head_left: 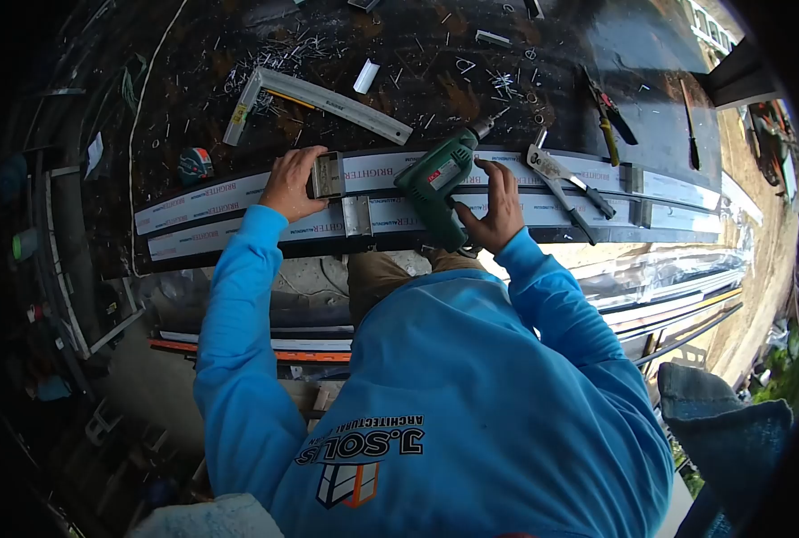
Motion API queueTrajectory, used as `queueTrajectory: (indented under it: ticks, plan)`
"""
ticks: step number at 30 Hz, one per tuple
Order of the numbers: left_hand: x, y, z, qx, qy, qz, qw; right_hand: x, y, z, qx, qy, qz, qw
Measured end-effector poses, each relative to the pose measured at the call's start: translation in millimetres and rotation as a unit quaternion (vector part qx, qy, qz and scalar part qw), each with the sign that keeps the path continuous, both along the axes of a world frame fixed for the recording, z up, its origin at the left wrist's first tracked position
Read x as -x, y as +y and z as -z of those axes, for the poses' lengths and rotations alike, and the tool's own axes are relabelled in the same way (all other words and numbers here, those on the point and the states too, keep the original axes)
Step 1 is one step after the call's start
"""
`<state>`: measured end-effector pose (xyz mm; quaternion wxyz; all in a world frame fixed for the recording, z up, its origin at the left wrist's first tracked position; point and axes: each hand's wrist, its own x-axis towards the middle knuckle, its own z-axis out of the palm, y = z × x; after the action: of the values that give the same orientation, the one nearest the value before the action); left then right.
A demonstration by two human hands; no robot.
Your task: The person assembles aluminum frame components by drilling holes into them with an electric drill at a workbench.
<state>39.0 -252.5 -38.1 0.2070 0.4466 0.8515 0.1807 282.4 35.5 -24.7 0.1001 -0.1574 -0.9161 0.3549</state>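
Bare right hand [496, 208] spread beside a green, pistol-shaped power drill [434, 177] lying across long, white-filmed metal profiles [229, 190].

From my remote view, the right thumb and fingers stand apart around the drill's handle side; I can't tell whether they touch it. The bare left hand [294, 185] curls at a short, grey, rectangular metal piece [329, 175] on the profiles; whether it pinches or merely rests there, I can't tell. I judge the drill rigid and fairly heavy, best taken round its dark green handle [450, 235], clear of the bit; the piece looks light and stiff, easiest by its long edges, its film-covered bed perhaps slippery. The drill's trigger is hard to make out, the left fingertips are partly hidden, and dark borders swallow the black tabletop's [193, 54] far edge.
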Motion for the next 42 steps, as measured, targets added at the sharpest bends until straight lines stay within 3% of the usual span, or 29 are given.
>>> queueTrajectory:
  ticks: [3, 6, 7, 9, 11, 13, 17, 20, 22, 23, 26, 27, 29, 33, 37, 39, 42]
  plan:
    - [-4, 6, -11, 0.037, -0.004, 0.000, 0.999, 3, -23, 17, 0.034, -0.033, 0.014, 0.999]
    - [25, 11, 4, -0.126, -0.079, 0.009, 0.989, 6, -34, 16, 0.065, -0.093, 0.042, 0.993]
    - [40, 29, 1, -0.126, -0.081, 0.015, 0.989, 8, -39, 16, 0.064, -0.084, 0.050, 0.993]
    - [72, 78, -10, -0.104, -0.273, -0.133, 0.947, 13, -52, 16, 0.066, -0.075, 0.062, 0.993]
    - [114, 119, 19, -0.108, -0.172, -0.139, 0.969, 20, -60, 14, 0.050, -0.124, 0.102, 0.986]
    - [130, 157, 28, -0.025, -0.040, -0.162, 0.986, 24, -68, 14, 0.070, -0.111, 0.125, 0.983]
    - [158, 188, 90, 0.024, -0.030, -0.065, 0.997, 24, -81, 13, 0.143, -0.093, 0.167, 0.971]
    - [150, 178, 70, 0.002, -0.066, -0.063, 0.996, 26, -87, 17, 0.119, -0.095, 0.191, 0.970]
    - [140, 149, 46, -0.117, -0.189, 0.026, 0.975, 33, -92, 16, 0.083, -0.118, 0.218, 0.965]
    - [123, 130, -1, -0.051, -0.204, 0.058, 0.976, 35, -95, 16, 0.079, -0.118, 0.233, 0.962]
    - [97, 77, -22, -0.179, -0.128, 0.270, 0.937, 42, -97, 20, 0.042, -0.096, 0.257, 0.961]
    - [87, 66, -30, -0.123, -0.121, 0.303, 0.937, 41, -95, 18, 0.049, -0.087, 0.259, 0.961]
    - [75, 53, -21, -0.133, -0.068, 0.405, 0.902, 33, -87, 16, 0.082, -0.061, 0.243, 0.965]
    - [66, 53, -14, -0.173, 0.002, 0.456, 0.873, 11, -81, -36, 0.303, -0.012, 0.202, 0.931]
    - [73, 56, -25, -0.205, -0.057, 0.421, 0.882, -2, -84, -109, 0.348, 0.018, 0.154, 0.925]
    - [90, 58, -37, -0.277, -0.150, 0.305, 0.899, -14, -78, -131, 0.384, -0.043, 0.113, 0.916]
    - [114, 43, -38, -0.322, -0.206, 0.126, 0.915, -9, -87, -147, 0.454, -0.075, 0.179, 0.870]
